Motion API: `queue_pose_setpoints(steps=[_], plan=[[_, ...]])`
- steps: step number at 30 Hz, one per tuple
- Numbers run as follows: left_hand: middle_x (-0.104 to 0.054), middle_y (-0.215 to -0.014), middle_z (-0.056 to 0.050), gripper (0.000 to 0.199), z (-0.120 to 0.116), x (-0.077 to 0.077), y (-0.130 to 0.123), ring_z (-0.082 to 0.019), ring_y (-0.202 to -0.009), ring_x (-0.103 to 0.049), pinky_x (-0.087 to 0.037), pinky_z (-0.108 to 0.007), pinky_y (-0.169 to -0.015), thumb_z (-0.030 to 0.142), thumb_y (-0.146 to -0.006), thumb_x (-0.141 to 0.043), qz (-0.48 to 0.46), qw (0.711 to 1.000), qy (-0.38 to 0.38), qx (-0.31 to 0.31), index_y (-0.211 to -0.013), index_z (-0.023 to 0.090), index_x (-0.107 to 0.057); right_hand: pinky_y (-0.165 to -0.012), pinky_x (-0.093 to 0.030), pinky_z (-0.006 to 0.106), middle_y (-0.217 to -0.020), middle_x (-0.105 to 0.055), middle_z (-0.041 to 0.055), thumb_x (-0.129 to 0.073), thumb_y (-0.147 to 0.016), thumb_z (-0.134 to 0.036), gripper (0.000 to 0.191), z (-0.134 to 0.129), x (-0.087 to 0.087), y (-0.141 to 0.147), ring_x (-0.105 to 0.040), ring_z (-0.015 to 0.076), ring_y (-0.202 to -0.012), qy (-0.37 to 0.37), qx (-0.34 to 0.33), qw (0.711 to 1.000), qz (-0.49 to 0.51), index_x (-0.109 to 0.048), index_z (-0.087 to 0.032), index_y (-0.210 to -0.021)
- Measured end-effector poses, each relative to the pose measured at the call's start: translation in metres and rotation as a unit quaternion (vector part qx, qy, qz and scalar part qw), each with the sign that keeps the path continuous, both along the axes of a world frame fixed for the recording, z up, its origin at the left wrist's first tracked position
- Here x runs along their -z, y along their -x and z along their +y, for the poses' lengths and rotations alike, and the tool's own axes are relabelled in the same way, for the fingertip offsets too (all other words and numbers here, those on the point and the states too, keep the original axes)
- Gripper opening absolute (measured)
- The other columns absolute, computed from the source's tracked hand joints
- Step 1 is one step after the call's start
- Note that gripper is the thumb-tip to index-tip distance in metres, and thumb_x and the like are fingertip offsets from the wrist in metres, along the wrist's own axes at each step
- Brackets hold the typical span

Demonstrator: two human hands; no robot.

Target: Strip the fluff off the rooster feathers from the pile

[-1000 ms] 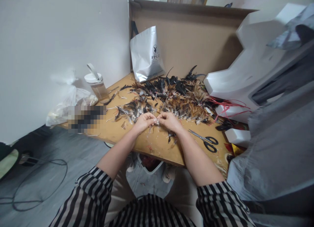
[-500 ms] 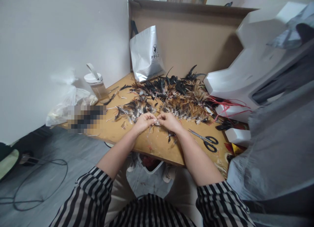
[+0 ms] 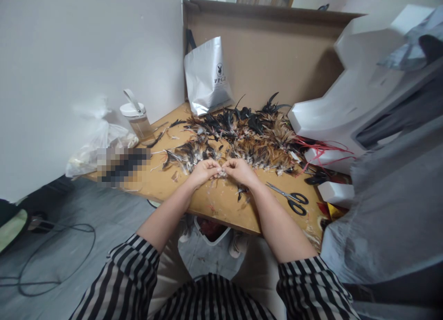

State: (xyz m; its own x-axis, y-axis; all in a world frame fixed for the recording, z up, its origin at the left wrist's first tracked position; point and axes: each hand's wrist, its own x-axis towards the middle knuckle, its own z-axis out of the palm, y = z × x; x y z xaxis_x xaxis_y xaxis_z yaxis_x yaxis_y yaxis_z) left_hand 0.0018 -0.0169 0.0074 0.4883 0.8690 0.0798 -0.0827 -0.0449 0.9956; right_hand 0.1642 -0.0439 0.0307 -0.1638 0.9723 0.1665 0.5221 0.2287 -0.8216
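Observation:
My left hand (image 3: pixel 204 173) and my right hand (image 3: pixel 239 171) meet fingertip to fingertip over the front of the wooden table (image 3: pixel 204 197). Both are closed in a pinch on a small feather tuft (image 3: pixel 223 174), whose pale, fluffy end shows just below the fingers. Most of the tuft is hidden by my fingers. Right behind my hands lie brown feather bunches (image 3: pixel 263 153) with white bases, and farther back, dark ones (image 3: pixel 238 121). To the right of my right forearm, black-handled scissors (image 3: pixel 290 198) rest slightly apart on the tabletop.
A silver bag (image 3: pixel 207 80) leans on the cardboard panel (image 3: pixel 277 52) behind. At left stand a lidded cup (image 3: pixel 136 121) and a plastic bag (image 3: pixel 93 147). White foam (image 3: pixel 321 112) and red strings (image 3: pixel 325 150) border the right. A bin (image 3: pixel 212 232) sits below the table edge.
My hands keep almost the same place and pinch, with only slight finger movement. The whole view has shifted very slightly; the things on the table lie as before.

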Motion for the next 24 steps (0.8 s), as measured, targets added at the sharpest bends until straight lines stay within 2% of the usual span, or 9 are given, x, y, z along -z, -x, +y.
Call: queue_pose_setpoints(steps=[6, 15, 24], plan=[[-0.054, -0.052, 0.0, 0.024, 0.0006, 0.0012, -0.0008, -0.004, -0.041, -0.042, -0.028, -0.016, -0.04, 0.031, -0.062, -0.066, 0.007, 1.0, 0.011, -0.005, -0.072, 0.011, -0.058, -0.048, -0.031, 0.018, -0.058, -0.056, -0.0006, -0.05, -0.069, -0.029, 0.021, -0.0009, -0.0013, -0.0009, -0.043, 0.0077, -0.052, -0.023, 0.01, 0.999, -0.032, -0.063, -0.012, -0.069], [-0.055, -0.049, 0.001, 0.023, 0.0, 0.0007, -0.0011, -0.005, -0.04, -0.044, -0.031, -0.017, -0.04, 0.031, -0.061, -0.067, 0.031, 0.999, 0.019, -0.005, -0.071, 0.012, -0.058, -0.045, -0.03, 0.018, -0.053, -0.052, -0.002, -0.05, -0.069, -0.03, 0.02, -0.0028, -0.0038, -0.0053, -0.039, 0.0062, -0.046, 0.045, -0.038, 0.998, 0.006, -0.058, -0.012, -0.066], [-0.057, -0.053, -0.001, 0.023, 0.0009, -0.0016, -0.0002, -0.005, -0.043, -0.046, -0.034, -0.016, -0.041, 0.029, -0.06, -0.068, 0.016, 0.999, 0.034, 0.004, -0.07, 0.011, -0.059, -0.046, -0.03, 0.018, -0.054, -0.051, -0.0024, -0.049, -0.069, -0.029, 0.018, -0.0073, -0.006, -0.0047, -0.04, 0.0066, -0.047, 0.046, -0.053, 0.997, 0.017, -0.057, -0.012, -0.066]])
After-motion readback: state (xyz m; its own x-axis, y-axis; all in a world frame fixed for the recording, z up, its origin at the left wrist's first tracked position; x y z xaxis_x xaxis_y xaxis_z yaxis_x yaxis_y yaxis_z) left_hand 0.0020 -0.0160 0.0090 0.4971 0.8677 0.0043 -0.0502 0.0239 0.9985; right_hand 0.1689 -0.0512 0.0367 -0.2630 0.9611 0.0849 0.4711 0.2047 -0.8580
